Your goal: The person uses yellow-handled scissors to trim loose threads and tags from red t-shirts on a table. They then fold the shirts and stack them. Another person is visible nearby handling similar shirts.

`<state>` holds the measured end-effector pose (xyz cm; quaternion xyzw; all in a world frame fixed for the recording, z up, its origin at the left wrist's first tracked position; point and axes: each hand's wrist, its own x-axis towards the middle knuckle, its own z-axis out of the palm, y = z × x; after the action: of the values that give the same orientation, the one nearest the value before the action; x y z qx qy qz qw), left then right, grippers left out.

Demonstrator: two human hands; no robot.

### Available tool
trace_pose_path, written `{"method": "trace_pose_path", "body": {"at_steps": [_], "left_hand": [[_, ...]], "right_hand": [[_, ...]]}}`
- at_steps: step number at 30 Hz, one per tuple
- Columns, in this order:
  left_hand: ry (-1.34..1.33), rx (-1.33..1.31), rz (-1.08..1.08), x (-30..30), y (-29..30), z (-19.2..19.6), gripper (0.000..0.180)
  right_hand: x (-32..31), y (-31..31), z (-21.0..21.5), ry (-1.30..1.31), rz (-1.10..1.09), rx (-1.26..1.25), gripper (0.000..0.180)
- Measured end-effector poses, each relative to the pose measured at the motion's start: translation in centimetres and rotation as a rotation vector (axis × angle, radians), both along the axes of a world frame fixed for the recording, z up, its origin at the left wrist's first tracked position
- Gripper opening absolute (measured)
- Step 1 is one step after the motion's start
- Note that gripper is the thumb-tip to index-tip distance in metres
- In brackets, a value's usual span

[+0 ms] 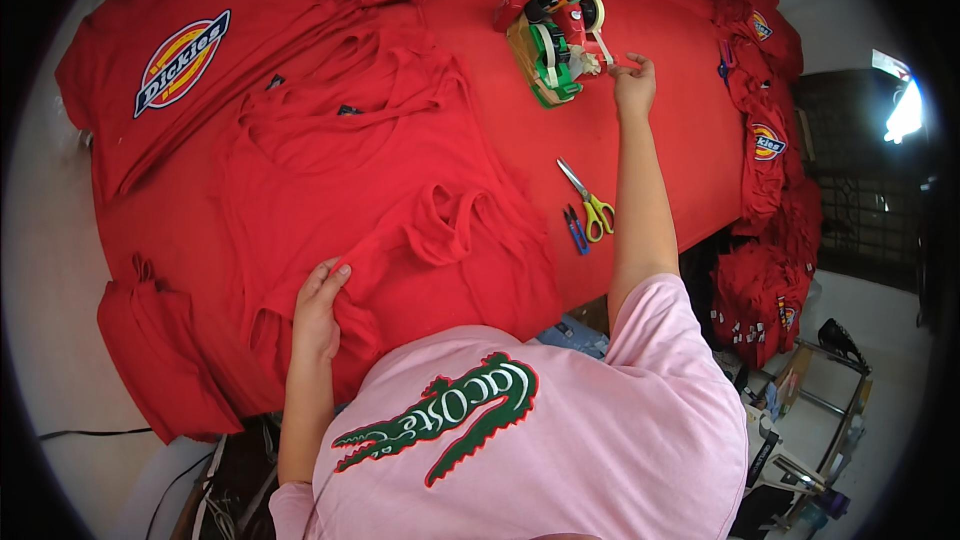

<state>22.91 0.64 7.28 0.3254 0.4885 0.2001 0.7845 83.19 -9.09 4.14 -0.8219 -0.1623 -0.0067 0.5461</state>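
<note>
A red shirt [350, 170] lies spread in front of me on the red-covered table, with a bunched fold on its right part. At its near left edge my left hand [318, 308] is closed on the cloth, thumb against fingers. My right hand [634, 82] reaches far out to the right. Its fingertips pinch at the end of a pale strip of tape [603, 48] by the tape dispenser [548, 60], which is green and holds rolls. Yellow-handled scissors [597, 215] and small blue thread snips [576, 230] lie beside my right forearm.
More red shirts with a round patch [182, 62] lie at the far left and along the back. Piled red garments [765, 130] hang over the table's right edge. A folded red cloth [165, 350] droops over the near left edge. Machine parts [790, 470] stand at lower right.
</note>
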Motion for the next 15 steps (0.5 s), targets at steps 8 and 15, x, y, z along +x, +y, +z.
{"method": "trace_pose_path", "body": {"at_steps": [8, 15], "left_hand": [[0.084, 0.212, -0.246, 0.2, 2.6, 1.3, 0.033], [0.13, 0.64, -0.423, 3.0, 10.3, 2.8, 0.027]], "right_hand": [[-8.1, -0.6, 0.7, 0.018, 0.232, 0.371, 0.027], [-35.0, 4.9, 9.6, 0.615, 1.004, 0.362, 0.03]]}}
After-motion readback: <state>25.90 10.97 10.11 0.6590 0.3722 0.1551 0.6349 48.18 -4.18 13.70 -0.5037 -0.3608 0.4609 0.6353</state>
